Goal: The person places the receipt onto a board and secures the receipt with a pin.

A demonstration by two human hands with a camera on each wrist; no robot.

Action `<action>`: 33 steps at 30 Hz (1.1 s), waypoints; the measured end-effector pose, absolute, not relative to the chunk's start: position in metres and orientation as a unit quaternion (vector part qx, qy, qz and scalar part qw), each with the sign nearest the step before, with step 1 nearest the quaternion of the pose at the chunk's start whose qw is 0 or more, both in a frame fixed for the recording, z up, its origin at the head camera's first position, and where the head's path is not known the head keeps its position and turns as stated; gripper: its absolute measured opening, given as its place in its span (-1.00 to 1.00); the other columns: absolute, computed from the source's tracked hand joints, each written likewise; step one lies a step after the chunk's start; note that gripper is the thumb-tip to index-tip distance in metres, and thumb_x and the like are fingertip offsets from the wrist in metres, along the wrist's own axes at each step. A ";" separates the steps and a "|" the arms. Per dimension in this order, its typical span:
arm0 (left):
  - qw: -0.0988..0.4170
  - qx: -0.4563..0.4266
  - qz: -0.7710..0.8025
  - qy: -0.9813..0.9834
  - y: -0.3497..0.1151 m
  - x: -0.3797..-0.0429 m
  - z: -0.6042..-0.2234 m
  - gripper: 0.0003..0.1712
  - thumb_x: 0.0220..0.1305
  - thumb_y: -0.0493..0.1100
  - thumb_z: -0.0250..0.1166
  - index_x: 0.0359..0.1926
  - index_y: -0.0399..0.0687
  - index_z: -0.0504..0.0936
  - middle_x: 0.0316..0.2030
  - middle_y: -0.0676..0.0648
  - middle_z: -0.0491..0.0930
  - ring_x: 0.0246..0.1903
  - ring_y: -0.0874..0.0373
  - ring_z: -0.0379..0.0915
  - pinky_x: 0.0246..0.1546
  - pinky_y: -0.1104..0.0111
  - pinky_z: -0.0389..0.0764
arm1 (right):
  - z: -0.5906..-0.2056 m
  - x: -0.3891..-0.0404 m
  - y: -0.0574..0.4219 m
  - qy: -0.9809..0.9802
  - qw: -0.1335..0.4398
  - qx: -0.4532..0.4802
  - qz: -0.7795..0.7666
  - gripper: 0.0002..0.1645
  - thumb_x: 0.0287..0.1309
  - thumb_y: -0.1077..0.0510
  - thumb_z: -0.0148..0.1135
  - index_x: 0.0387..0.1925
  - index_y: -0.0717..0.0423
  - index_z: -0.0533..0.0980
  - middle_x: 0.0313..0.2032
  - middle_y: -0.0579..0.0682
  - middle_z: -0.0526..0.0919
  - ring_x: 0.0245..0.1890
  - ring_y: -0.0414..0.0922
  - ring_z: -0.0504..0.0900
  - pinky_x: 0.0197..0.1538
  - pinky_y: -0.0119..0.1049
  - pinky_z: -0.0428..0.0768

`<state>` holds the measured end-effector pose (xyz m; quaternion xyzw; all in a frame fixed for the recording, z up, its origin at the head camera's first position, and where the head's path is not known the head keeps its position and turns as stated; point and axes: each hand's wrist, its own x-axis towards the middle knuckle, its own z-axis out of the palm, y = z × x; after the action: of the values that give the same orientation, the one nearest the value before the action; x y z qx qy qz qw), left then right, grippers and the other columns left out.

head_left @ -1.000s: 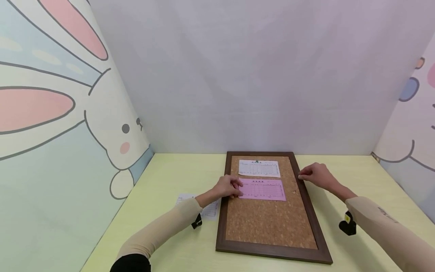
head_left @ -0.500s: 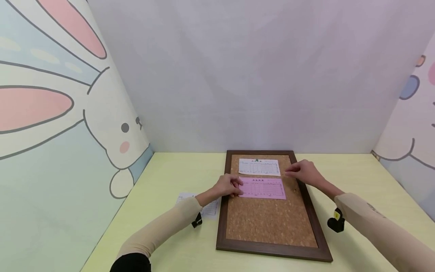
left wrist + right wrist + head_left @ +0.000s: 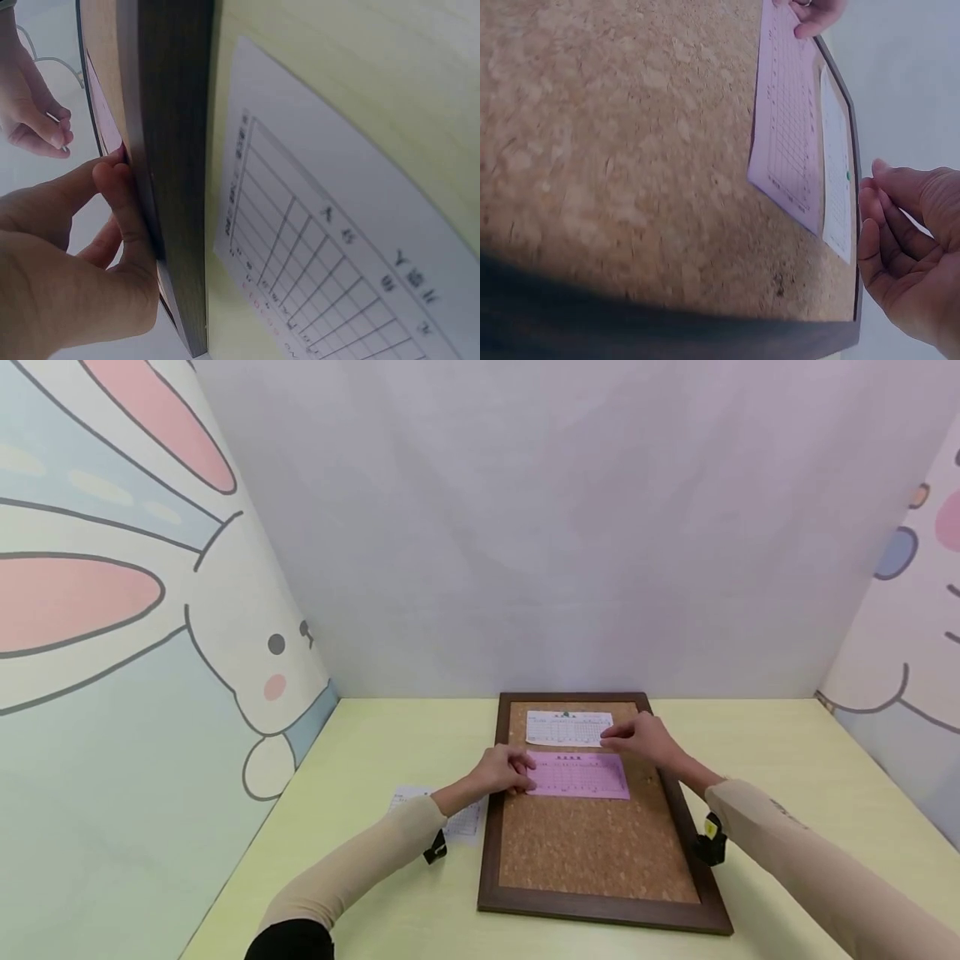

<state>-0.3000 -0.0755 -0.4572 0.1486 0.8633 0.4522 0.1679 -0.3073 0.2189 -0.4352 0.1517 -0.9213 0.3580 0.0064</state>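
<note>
A pink printed form [image 3: 577,777] lies on a framed corkboard [image 3: 592,852]. My left hand [image 3: 501,770] pinches its left edge between thumb and fingers. Above it on the cork is a white printed form [image 3: 562,728], fixed at its top by a green pushpin [image 3: 848,175]. My right hand [image 3: 643,742] hovers over the board near the white form's right end. Thumb and finger of that hand pinch a small pushpin [image 3: 66,149], of which only a thin metallic bit shows in the left wrist view; its head is hidden.
Left of the board, another white form [image 3: 322,217] lies on the pale yellow table [image 3: 405,735], partly covered by my left forearm in the head view. A dark wooden frame [image 3: 600,920] edges the cork. A grey-white wall [image 3: 570,568] stands behind.
My right hand has moved left from beside the board's right frame to over the cork by the two forms. The left hand has stayed on the pink form.
</note>
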 end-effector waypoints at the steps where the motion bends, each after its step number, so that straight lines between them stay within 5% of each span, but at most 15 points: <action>1: 0.170 0.149 0.452 0.863 -0.075 -0.300 -0.458 -0.77 0.13 -0.35 0.52 -0.17 -0.25 0.71 -0.56 0.03 0.55 -0.68 0.27 0.42 -0.64 0.57 0.46 | -0.437 -0.308 0.217 -0.921 0.006 0.149 0.359 -0.75 0.25 0.19 0.39 -0.16 0.33 0.74 -0.23 0.21 0.80 -0.34 -0.14 0.61 -0.30 -0.38 0.53; 16: 0.165 0.160 0.453 0.862 -0.074 -0.299 -0.459 -0.77 0.13 -0.36 0.51 -0.17 -0.29 0.71 -0.56 0.00 0.56 -0.69 0.29 0.42 -0.65 0.58 0.45 | -0.455 -0.316 0.190 -0.916 0.025 0.175 0.359 -0.80 0.20 0.22 0.43 -0.22 0.31 0.76 -0.31 0.19 0.82 -0.50 -0.27 0.51 -0.44 -0.47 0.42; 20: 0.165 0.155 0.457 0.860 -0.075 -0.299 -0.458 -0.77 0.13 -0.37 0.51 -0.18 -0.29 0.71 -0.57 0.01 0.55 -0.70 0.29 0.41 -0.65 0.58 0.45 | -0.457 -0.317 0.182 -0.917 -0.009 0.160 0.365 -0.79 0.24 0.17 0.41 -0.18 0.24 0.77 -0.32 0.10 0.82 -0.51 -0.25 0.48 -0.45 -0.43 0.38; 33: 0.165 0.153 0.452 0.863 -0.075 -0.302 -0.460 -0.77 0.12 -0.35 0.52 -0.18 -0.29 0.72 -0.55 0.03 0.55 -0.70 0.28 0.41 -0.65 0.58 0.45 | -0.460 -0.315 0.168 -0.923 -0.053 0.106 0.367 -0.79 0.30 0.14 0.37 -0.14 0.18 0.78 -0.15 0.14 0.82 -0.33 -0.18 0.56 -0.27 -0.37 0.48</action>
<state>-0.3021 -0.0745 -0.4596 0.1532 0.8632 0.4521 0.1646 -0.3149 0.1675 -0.4600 0.1061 -0.9226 0.3670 -0.0531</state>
